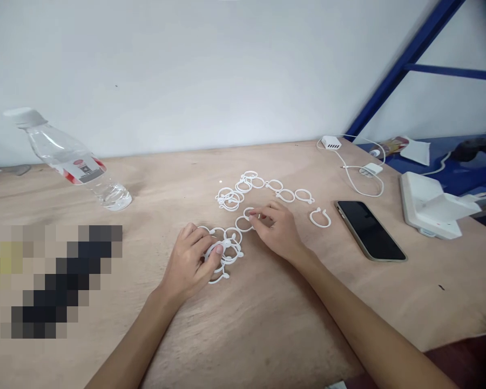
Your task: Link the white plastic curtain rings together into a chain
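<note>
A pale plywood table [267,324] is running up against a plain white wall, and blue metal shelving [413,51] is slanting across the far right corner. A dark phone [370,229] is lying face up on the wood, and everything else is sitting around it: a white charger block [331,142] with its looped cable beyond the phone toward the wall, a white boxy device [427,205] just right of the phone, and a clear water bottle [71,160] lying tilted well to the phone's left. The bottle is wearing a red and white label, but its writing is showing too small to read. A blurred-out patch is covering something far left of the phone.

White plastic rings [249,186] are lying scattered left of the phone, some overlapping in a cluster, with one open ring [319,218] sitting alone just beside the phone's near-left edge.

The left hand [192,262] is curling loosely over a small bunch of rings [227,251], with the thumb pressing on one of them and the fingers bent around the top. The right hand [277,229], nearer the phone, is pinching a single ring [247,219] between thumb and fingertips [256,215], with the ring lying flat on the wood and poking out to the left of those fingertips.
</note>
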Tool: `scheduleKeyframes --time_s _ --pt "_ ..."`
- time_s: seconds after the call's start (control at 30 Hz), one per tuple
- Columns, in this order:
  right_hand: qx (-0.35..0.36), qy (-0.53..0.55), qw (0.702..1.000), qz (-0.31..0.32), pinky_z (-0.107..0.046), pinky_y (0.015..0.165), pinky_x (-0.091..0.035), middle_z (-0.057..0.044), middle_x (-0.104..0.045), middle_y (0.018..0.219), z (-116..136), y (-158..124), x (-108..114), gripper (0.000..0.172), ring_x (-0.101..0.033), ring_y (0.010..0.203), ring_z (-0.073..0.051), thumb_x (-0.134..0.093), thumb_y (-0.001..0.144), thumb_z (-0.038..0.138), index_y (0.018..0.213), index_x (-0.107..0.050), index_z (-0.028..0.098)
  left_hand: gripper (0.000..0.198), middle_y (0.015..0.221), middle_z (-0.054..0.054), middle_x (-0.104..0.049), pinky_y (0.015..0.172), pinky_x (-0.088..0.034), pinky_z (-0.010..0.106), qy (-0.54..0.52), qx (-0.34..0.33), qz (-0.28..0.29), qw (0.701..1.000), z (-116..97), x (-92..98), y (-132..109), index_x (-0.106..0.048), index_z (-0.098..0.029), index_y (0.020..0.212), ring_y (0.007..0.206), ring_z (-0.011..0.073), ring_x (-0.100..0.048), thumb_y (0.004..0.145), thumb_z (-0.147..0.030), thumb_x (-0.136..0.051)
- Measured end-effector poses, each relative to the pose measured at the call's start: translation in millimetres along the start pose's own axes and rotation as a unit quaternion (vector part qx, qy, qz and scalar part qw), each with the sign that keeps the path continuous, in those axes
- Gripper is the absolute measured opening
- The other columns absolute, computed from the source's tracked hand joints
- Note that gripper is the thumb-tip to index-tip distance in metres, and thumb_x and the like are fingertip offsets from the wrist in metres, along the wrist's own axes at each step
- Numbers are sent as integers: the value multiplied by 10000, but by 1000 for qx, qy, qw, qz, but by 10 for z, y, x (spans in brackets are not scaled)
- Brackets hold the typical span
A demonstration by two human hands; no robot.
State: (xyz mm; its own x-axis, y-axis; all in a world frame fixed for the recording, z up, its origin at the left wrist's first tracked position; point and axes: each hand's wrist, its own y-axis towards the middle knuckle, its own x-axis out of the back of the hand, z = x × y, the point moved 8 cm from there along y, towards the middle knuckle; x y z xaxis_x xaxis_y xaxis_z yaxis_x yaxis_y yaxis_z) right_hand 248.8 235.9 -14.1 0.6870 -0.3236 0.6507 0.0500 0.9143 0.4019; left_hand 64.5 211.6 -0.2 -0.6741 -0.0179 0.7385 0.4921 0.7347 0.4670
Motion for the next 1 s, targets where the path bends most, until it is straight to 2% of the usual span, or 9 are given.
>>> scheduleKeyframes --time_s 0.07,0.17,0.27,0.37,0.47,0.57,0.77,0.9,1.0 --pt "21 -22 1000 -9 -336 795 -436 -39 -605 790 67 64 -25 200 -557 810 -188 -557 846 219 962 -719 219 343 730 60 -609 699 -417 364 1 4 2 1000 7 -7 -2 -646 -183 734 732 183 -460 935 -315 -402" --pt "69 -82 994 23 -360 826 -417 -61 -592 848 132 194 -179 284 -533 871 -211 -525 861 185 1084 -693 233 286 735 56 -621 701 -414 365 9 4 -4 1000 14 -2 -4 -660 -184 762 736 184 -465 912 -307 -450" --pt "94 -99 989 47 -346 789 -417 -66 -577 833 110 295 -319 230 -523 843 -205 -556 840 166 970 -736 223 242 746 54 -638 704 -412 367 21 10 -19 1000 23 15 -5 -667 -187 771 746 187 -476 884 -320 -499" --pt "101 -81 991 31 -344 779 -415 -58 -581 814 89 313 -325 173 -531 832 -200 -579 829 166 854 -743 214 228 757 55 -647 714 -412 370 33 19 -27 999 25 24 -7 -671 -184 763 757 191 -485 861 -339 -535" --pt "111 -63 992 9 -369 805 -409 -54 -600 812 165 228 -242 162 -545 856 -213 -543 860 183 867 -703 208 205 803 59 -661 735 -417 376 40 26 -24 999 22 28 -10 -675 -183 883 793 205 -502 841 -346 -558" --pt "118 -26 993 -9 -368 795 -416 -54 -608 818 335 63 -137 141 -551 842 -210 -496 892 193 888 -636 199 274 867 66 -661 767 -420 384 35 44 -18 998 48 36 -19 -639 -174 1007 841 219 -506 842 -377 -558" --pt "178 44 983 5 -345 789 -415 -52 -615 852 771 -302 -149 97 -539 820 -183 -452 918 151 928 -533 204 416 1132 99 -595 859 -376 416 -20 43 26 999 109 -33 -41 -549 -183 1177 959 234 -472 948 -450 -327" --pt "250 58 966 20 -344 748 -406 -49 -619 822 974 -426 -235 113 -533 775 -176 -445 903 95 914 -508 189 493 1106 89 -614 897 -339 434 -61 42 37 997 131 -61 -39 -580 -192 1120 945 226 -470 973 -468 -200" --pt "259 56 964 18 -341 721 -400 -48 -616 781 1004 -446 -267 113 -519 741 -176 -438 900 86 889 -504 177 492 1011 86 -635 885 -363 419 -107 56 30 992 144 -49 -32 -606 -183 1027 917 222 -486 965 -489 -225"
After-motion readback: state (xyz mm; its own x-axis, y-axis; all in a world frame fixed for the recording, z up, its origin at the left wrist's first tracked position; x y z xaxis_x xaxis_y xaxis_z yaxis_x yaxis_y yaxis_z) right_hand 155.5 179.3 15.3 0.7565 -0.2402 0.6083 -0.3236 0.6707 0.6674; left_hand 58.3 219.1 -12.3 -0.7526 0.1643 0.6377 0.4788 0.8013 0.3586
